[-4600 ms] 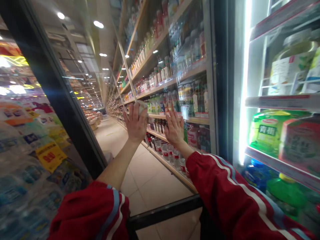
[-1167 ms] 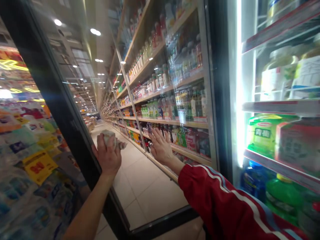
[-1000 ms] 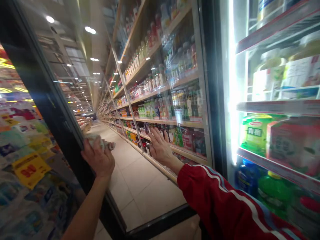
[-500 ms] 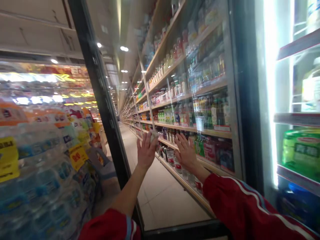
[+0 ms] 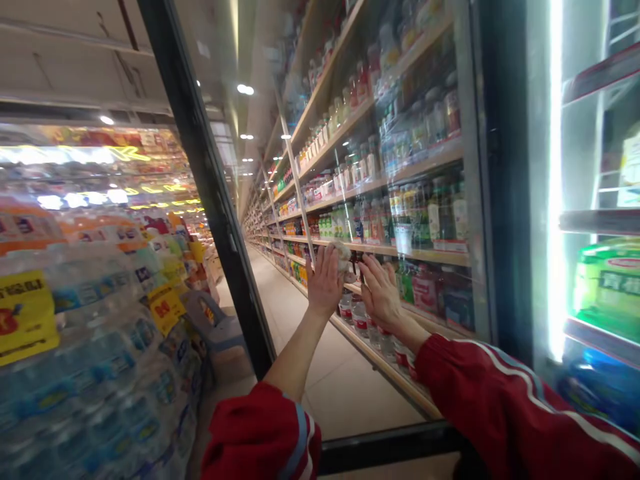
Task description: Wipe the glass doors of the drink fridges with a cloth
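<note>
My left hand [image 5: 324, 283] lies flat against a glass door [image 5: 345, 407] with a dark frame, its fingers pointing up. Under and beside those fingers is a crumpled whitish cloth [image 5: 342, 256], pressed to the pane; part of it is hidden by the hand. Just to the right, my right hand [image 5: 384, 297] is raised at the glass with fingers stretched and nothing in them. Whether its fingertips touch the pane, I cannot tell. Both arms wear red sleeves with white and blue stripes.
Shelves of bottles [image 5: 360, 167] show in the glass. On the right, a lit cooler holds green packs [image 5: 607, 287] on its racks. Wrapped water bottles [image 5: 90, 373] are stacked at the left, with yellow price signs [image 5: 25, 313] and a grey plastic stool [image 5: 215, 320] beside them.
My left hand and the cloth have moved right and slightly up over the glass, closer to my right hand. My right hand has shifted slightly right.
</note>
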Demonstrator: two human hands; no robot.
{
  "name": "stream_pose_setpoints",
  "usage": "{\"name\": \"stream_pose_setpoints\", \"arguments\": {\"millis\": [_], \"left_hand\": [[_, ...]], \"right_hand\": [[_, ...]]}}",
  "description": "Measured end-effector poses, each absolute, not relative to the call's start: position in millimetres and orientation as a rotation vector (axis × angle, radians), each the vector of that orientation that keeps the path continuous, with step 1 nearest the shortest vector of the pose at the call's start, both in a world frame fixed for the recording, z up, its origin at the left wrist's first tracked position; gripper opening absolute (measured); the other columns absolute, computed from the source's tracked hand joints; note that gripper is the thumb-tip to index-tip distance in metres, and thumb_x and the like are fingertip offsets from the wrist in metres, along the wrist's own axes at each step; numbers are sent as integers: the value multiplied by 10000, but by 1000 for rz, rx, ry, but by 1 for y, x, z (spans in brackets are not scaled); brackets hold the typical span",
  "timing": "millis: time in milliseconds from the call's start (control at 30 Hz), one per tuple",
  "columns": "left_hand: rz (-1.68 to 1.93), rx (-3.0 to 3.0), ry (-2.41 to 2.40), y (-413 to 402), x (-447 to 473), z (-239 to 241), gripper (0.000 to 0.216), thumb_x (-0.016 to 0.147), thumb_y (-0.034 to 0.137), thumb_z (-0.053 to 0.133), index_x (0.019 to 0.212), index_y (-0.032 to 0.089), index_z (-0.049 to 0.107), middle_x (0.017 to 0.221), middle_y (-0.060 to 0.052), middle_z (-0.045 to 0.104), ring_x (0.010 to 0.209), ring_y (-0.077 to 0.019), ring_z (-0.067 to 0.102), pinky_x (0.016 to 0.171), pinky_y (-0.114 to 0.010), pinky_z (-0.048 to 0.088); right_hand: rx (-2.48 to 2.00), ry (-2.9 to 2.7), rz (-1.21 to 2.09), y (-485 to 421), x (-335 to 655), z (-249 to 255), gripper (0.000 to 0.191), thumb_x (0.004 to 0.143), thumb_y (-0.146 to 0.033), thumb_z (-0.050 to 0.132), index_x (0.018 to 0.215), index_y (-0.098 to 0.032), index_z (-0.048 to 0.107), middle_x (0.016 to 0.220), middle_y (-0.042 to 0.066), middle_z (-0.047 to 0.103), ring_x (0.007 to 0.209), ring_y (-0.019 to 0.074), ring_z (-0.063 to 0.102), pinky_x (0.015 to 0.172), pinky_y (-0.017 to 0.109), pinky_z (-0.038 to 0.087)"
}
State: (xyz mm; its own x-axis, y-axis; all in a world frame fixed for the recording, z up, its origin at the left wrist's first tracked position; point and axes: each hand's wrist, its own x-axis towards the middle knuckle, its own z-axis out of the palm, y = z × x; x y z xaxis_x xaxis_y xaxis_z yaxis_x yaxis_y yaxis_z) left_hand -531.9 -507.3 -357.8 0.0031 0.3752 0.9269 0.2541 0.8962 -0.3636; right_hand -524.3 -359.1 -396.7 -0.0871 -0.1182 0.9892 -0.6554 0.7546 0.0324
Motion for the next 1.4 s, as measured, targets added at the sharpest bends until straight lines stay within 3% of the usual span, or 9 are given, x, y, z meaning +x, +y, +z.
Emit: {"name": "stream_pose_setpoints", "arguments": {"millis": [167, 233, 333, 433, 567, 767, 933, 1200, 1400], "left_hand": [[21, -461, -1617, -523, -529, -360, 581, 905, 315, 337, 1403, 42, 213, 1398, -224, 379, 1390, -209, 175, 1136, -453, 112], [60, -502, -1656, -543, -522, -362, 649, 889, 364, 366, 1415, 35, 177, 1420, -239, 332, 1394, -234, 156, 1131, -471, 101], [165, -622, -1752, -577, -507, -363, 759, 838, 456, 470, 1424, 65, 185, 1453, -226, 277, 1399, -257, 125, 1130, -467, 91], [124, -587, -1753, -599, -498, -359, 622, 879, 355, 432, 1420, 122, 229, 1475, -184, 255, 1404, -214, 118, 1133, -432, 98], [-9, -384, -1669, -593, -506, -348, 527, 903, 305, 381, 1394, 130, 303, 1466, -175, 282, 1403, -197, 133, 1132, -437, 84], [-70, -213, -1713, -568, -524, -345, 488, 897, 349, 376, 1345, 158, 409, 1460, -142, 311, 1407, -225, 103, 1127, -488, 7], [-60, -226, -1713, -562, -525, -348, 512, 894, 365, 381, 1357, 147, 389, 1468, -146, 289, 1408, -226, 92, 1129, -492, 7], [70, -387, -1684, -524, -535, -349, 536, 890, 402, 426, 1382, 200, 355, 1462, -129, 298, 1397, -238, 149, 1126, -511, 19], [27, -388, -1727, -528, -537, -349, 545, 886, 404, 429, 1390, 216, 342, 1475, -121, 270, 1397, -250, 145, 1126, -520, 10]], "right_hand": [[842, -1480, 560, -393, -526, -375, 447, 893, -201, 330, 1330, -150, 404, 1367, 135, 449, 1310, 172, 366, 1058, 379, 347], [825, -1485, 542, -409, -528, -367, 427, 898, -234, 331, 1297, -140, 450, 1367, 134, 452, 1306, 176, 370, 1057, 377, 343], [711, -1511, 521, -428, -530, -358, 398, 884, -316, 415, 1239, -166, 514, 1384, 124, 440, 1326, 225, 335, 1096, 461, 242], [653, -1507, 479, -442, -533, -351, 352, 862, -330, 482, 1177, -191, 554, 1422, 103, 396, 1368, 241, 254, 1118, 508, 129], [753, -1483, 339, -447, -539, -349, 369, 879, -221, 460, 1244, -261, 501, 1424, 45, 404, 1390, 202, 204, 1128, 505, 81], [575, -1470, 400, -383, -556, -352, 342, 891, -205, 420, 1212, -253, 529, 1391, 55, 442, 1368, 191, 260, 1126, 489, 147], [380, -1457, 528, -345, -561, -355, 375, 876, -198, 408, 1237, -181, 510, 1419, 123, 387, 1376, 214, 231, 1113, 485, 187], [590, -1559, 427, -360, -552, -358, 398, 877, -286, 454, 1272, -257, 488, 1423, 76, 396, 1374, 217, 245, 1120, 514, 147], [249, -1491, 576, -288, -573, -364, 385, 885, -242, 374, 1249, -185, 486, 1441, 116, 346, 1362, 232, 259, 1098, 522, 203]]}}
